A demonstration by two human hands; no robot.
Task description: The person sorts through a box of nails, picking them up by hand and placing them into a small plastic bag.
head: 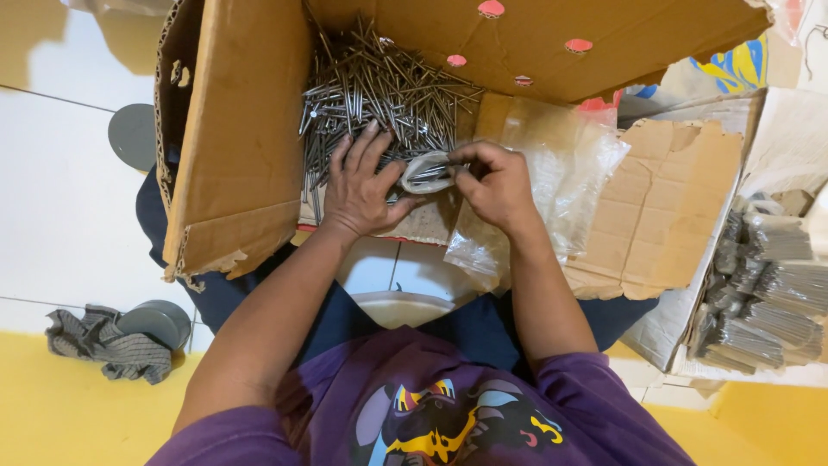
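clear bag (425, 173) held open, nails (379, 91) piled

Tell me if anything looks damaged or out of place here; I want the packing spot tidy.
The cardboard box holding the loose nails is torn along its near flap, and another ripped cardboard sheet lies to the right. A crumpled grey cloth sits on the floor at left. Both hands hold a small plastic bag.
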